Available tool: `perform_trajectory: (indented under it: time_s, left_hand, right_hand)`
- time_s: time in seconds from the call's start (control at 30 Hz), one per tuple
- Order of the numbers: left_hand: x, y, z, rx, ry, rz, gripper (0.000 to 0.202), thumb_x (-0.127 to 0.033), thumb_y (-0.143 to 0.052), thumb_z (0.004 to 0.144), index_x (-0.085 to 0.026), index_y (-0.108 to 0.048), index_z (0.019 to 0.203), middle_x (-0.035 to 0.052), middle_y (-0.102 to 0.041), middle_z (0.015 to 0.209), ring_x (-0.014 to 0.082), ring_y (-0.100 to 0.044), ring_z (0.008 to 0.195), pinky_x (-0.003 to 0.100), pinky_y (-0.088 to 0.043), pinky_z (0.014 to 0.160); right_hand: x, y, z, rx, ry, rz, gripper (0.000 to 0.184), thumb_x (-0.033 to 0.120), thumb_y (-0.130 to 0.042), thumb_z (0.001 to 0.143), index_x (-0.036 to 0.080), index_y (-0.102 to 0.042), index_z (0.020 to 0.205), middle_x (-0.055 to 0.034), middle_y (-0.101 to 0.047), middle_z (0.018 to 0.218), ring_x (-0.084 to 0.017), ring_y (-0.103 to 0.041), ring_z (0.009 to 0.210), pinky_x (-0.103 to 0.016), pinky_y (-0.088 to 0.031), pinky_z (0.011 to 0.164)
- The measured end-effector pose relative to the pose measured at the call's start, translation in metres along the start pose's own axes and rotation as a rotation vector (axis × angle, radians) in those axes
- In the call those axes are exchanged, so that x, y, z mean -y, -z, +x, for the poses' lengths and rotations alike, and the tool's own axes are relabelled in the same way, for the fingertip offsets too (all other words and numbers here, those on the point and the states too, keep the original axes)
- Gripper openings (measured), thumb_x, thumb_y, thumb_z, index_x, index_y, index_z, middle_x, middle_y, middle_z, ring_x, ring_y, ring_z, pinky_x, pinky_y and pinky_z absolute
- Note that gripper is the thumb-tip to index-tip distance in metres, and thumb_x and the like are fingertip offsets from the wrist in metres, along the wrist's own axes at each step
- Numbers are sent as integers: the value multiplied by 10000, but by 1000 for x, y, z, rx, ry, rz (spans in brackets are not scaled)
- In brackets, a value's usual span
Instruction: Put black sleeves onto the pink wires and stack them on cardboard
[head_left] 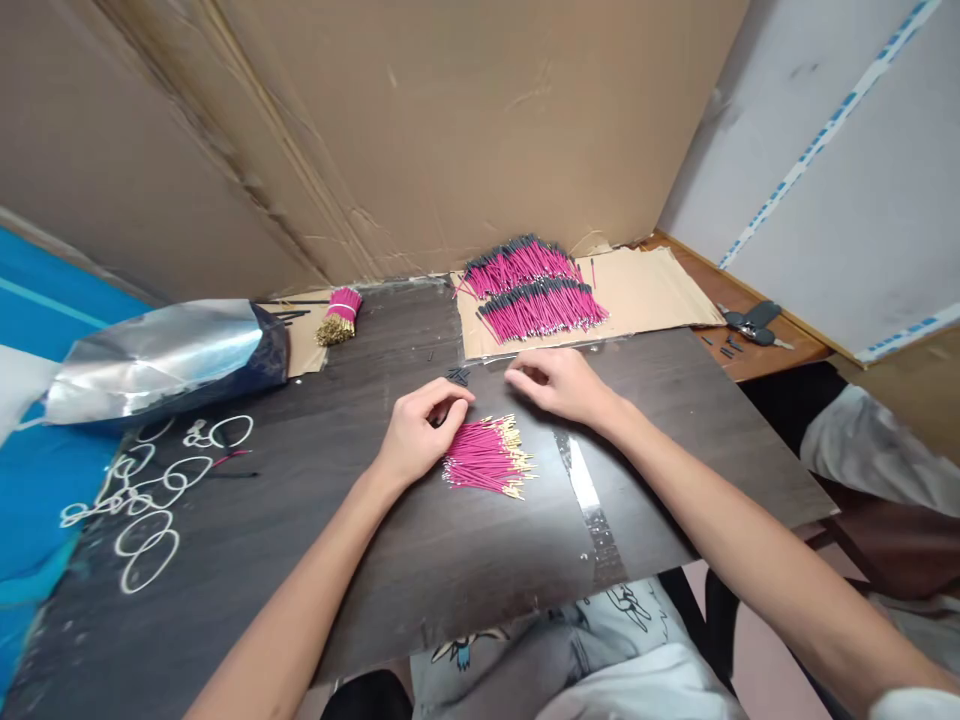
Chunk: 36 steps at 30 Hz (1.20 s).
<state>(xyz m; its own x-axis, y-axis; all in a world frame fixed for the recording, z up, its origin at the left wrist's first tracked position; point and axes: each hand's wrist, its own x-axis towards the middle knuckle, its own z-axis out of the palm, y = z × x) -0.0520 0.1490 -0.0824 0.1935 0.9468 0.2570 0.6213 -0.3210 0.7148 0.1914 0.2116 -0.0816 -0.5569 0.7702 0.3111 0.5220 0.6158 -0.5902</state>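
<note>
My left hand (421, 428) is curled, thumb against fingers, at the left end of a loose pile of short pink wires (480, 458) with gold-coloured tips. Whatever it grips, if anything, is hidden. Just beyond its fingertips lie a few small black sleeves (458, 376). My right hand (562, 385) is bent in a pinch above the table, close to the cardboard's front edge; I cannot make out anything between its fingertips. Behind it, two rows of pink wires with black-covered ends (536, 288) rest on a cardboard sheet (652, 290).
A tied bundle of pink wires (341, 315) lies at the back left, beside a silver bag (169, 360). White rubber bands (150, 495) are scattered on the left of the dark table (420, 590). Dark-handled pliers (757, 323) lie at the right. Cardboard walls the back.
</note>
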Motion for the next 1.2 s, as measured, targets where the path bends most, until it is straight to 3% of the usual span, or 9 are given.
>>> perform_trajectory:
  time_s: [0.2, 0.4, 0.47, 0.93, 1.2]
  left_hand:
    - [-3, -3, 1, 46, -61, 50, 196, -270, -558, 922, -190, -731, 876, 33, -661, 809, 152, -525, 668, 279, -396, 673]
    - [-7, 10, 6, 342, -47, 45, 181, -343, -619, 907, -214, -746, 892, 41, -670, 878, 186, -545, 789, 299, -426, 743]
    - [-7, 14, 7, 390, -32, 50, 175, -359, -645, 896, -222, -749, 923, 41, -667, 901, 189, -546, 806, 308, -437, 761]
    - [-4, 12, 13, 407, -51, 107, 167, -249, -576, 910, -199, -638, 763, 19, -614, 807, 182, -527, 791, 290, -406, 761]
    - [1, 5, 8, 305, 1, 70, 168, -274, -524, 959, -187, -618, 849, 10, -602, 851, 154, -522, 770, 264, -394, 723]
  right_hand:
    - [7, -6, -1, 169, 36, 31, 133, 280, -623, 920, 226, -734, 969, 11, -720, 859, -135, -582, 727, -270, -359, 698]
    - [1, -8, 0, 144, -8, 51, 157, 255, -586, 917, 217, -737, 893, 1, -710, 815, -141, -576, 708, -280, -346, 677]
    - [-1, -9, 1, 140, -10, 64, 162, 255, -580, 921, 216, -733, 886, -1, -709, 805, -145, -581, 710, -283, -347, 678]
    - [5, -7, 0, 176, 12, 78, 151, 276, -582, 906, 217, -702, 838, 10, -699, 774, -145, -572, 690, -296, -331, 659]
    - [9, -6, 0, 205, 19, 69, 117, 238, -587, 896, 222, -691, 843, 17, -698, 782, -141, -562, 679, -297, -336, 649]
